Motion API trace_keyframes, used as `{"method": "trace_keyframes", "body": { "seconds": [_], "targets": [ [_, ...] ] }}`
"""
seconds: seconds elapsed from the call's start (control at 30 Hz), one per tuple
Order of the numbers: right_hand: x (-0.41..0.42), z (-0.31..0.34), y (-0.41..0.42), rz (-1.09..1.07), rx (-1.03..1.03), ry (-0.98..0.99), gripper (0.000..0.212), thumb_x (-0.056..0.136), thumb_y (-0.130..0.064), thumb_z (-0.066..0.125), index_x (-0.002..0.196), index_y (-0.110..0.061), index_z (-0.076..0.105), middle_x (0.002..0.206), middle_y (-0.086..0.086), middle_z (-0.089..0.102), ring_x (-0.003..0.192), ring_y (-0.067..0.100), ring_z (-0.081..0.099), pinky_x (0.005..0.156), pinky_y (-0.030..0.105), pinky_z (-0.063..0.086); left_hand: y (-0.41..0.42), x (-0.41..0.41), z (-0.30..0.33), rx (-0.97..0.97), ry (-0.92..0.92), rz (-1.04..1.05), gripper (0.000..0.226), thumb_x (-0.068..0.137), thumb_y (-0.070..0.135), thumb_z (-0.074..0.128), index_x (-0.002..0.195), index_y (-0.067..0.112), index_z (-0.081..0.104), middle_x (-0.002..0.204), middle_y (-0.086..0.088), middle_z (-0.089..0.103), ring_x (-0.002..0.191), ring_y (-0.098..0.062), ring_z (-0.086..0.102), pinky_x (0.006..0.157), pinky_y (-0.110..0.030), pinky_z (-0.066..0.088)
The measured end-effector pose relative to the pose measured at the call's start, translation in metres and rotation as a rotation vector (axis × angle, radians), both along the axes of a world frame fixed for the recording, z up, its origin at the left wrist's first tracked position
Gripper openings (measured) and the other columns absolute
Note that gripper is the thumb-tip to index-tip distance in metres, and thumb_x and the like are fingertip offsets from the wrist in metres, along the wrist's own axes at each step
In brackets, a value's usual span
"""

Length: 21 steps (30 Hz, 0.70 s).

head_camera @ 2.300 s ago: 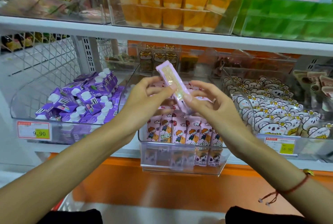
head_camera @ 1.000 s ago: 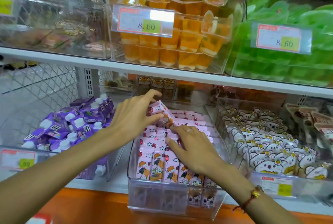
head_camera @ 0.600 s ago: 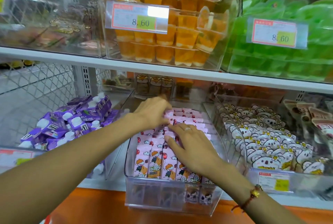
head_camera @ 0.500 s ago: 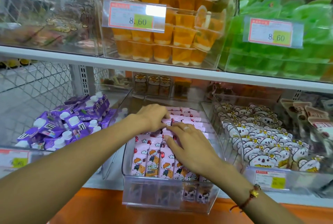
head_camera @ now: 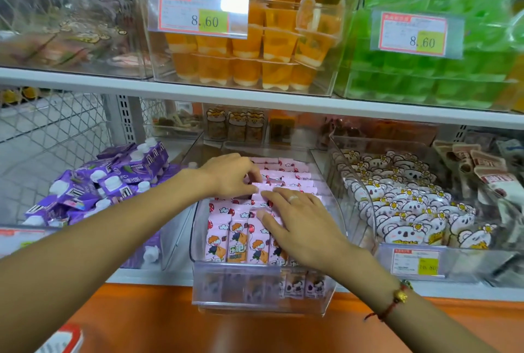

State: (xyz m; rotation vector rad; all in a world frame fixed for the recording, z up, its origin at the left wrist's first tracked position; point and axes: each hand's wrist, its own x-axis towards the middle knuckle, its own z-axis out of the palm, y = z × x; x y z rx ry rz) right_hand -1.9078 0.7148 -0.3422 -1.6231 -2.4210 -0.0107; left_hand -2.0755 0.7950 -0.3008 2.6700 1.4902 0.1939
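1. The right hand (head_camera: 300, 222) is lying nearest, fingers straight and spread, pressing flat on the pink packets (head_camera: 226, 236) in the clear bin (head_camera: 255, 284). Three packet faces are showing left of its thumb, reading "乐吧".
2. Just beyond, the left hand (head_camera: 229, 175) is pinching a packet top with curled fingers, almost touching the right.
3. Above both hands, two price tags (head_camera: 198, 12) are showing "8.60".

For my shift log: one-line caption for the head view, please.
Left hand pinches pink packs in a clear bin; right hand lies flat on the front row.
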Motion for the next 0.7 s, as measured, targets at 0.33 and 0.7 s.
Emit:
{"method": "trace_keyframes", "body": {
  "seconds": [0.33, 0.7],
  "targets": [
    [0.0, 0.0, 0.0, 0.002, 0.026, 0.059, 0.051, 0.1, -0.052, 0.026, 0.144, -0.029, 0.035, 0.148, -0.005, 0.041, 0.135, 0.017, 0.034, 0.111, 0.033, 0.019, -0.013, -0.001, -0.009, 0.111, -0.292, 0.235, 0.016, 0.094, 0.033, 0.057, 0.106, 0.026, 0.065, 0.123, 0.004, 0.064, 0.115, -0.021, 0.058, 0.089, -0.036, 0.046],
    [-0.002, 0.001, 0.001, 0.013, 0.046, 0.058, 0.047, 0.099, -0.051, 0.03, 0.139, -0.027, 0.041, 0.137, -0.004, 0.05, 0.126, 0.019, 0.042, 0.105, 0.034, 0.024, -0.02, 0.0, -0.005, 0.024, -0.202, 0.139, 0.004, 0.097, 0.027, 0.054, 0.096, 0.024, 0.055, 0.101, 0.001, 0.071, 0.093, -0.016, 0.064, 0.077, -0.029, 0.045]
  ]
}}
